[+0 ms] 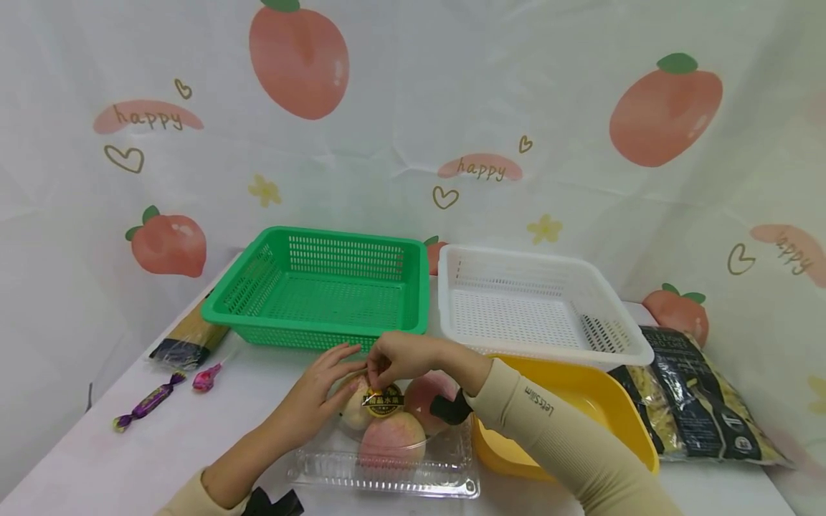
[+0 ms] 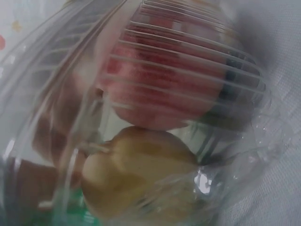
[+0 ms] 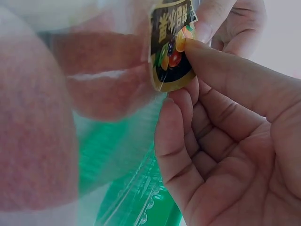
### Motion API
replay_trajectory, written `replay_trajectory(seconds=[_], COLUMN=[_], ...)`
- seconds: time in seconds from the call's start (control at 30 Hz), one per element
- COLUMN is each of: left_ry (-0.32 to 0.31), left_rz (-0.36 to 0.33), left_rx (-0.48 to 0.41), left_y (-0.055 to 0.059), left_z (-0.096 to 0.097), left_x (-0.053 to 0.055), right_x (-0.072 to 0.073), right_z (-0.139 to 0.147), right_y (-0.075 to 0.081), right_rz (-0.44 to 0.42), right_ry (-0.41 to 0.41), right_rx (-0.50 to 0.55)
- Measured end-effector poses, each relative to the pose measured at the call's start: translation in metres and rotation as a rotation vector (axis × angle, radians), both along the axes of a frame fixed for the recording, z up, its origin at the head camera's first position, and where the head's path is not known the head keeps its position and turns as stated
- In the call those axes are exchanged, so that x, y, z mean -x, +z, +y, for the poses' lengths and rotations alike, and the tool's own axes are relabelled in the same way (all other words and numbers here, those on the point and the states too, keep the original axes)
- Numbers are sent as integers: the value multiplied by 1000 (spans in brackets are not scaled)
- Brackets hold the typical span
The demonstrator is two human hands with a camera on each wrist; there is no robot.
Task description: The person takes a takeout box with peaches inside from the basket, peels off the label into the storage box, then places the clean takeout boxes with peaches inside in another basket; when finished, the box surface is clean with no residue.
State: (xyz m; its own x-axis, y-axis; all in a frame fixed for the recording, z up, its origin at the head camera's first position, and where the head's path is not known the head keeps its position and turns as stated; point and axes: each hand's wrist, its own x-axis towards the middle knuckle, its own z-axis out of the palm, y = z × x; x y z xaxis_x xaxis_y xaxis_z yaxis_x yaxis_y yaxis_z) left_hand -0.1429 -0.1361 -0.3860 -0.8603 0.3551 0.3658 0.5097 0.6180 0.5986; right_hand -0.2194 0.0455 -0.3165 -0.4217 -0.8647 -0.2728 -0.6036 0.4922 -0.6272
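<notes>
A clear plastic clamshell box [image 1: 445, 487] stands at the table's near middle, with peaches [image 1: 391, 433] showing through it. On its far side is a round black-and-gold fruit sticker [image 1: 383, 403]. My right hand [image 1: 400, 358] pinches the edge of that sticker [image 3: 170, 56] between thumb and fingers, as the right wrist view shows. Just left of it, my left hand [image 1: 312, 394] rests on the box with its fingers extended, the tips near the sticker. Through ribbed plastic, the left wrist view shows one red peach [image 2: 164, 80] and one yellowish peach [image 2: 136, 169].
Behind the box stand a green basket [image 1: 316, 335] and a white basket [image 1: 548, 351]. A yellow tub [image 1: 516, 459] sits at the right, partly under the right forearm. Farther right lie bagged goods [image 1: 697, 401]. At left are two wrapped candies [image 1: 150, 403] and a packet [image 1: 193, 333].
</notes>
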Motion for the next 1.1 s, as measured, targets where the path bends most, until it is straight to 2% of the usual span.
replay_trajectory(seconds=[0.27,0.67,0.9,1.1], left_ry=[0,-10,-8,-10], left_rz=[15,59,52,69], left_rx=[15,25,26,30], left_y=[0,0,0,0], left_z=[-1,-2,-1,-1], left_x=[0,1,1,1], right_x=[-1,0,-2,-3], right_z=[1,8,13,18], right_y=[2,3,4,5], right_rz=[-20,-134,-93,-54], right_ry=[13,10,11,-27], right_rx=[-16,24,35,40])
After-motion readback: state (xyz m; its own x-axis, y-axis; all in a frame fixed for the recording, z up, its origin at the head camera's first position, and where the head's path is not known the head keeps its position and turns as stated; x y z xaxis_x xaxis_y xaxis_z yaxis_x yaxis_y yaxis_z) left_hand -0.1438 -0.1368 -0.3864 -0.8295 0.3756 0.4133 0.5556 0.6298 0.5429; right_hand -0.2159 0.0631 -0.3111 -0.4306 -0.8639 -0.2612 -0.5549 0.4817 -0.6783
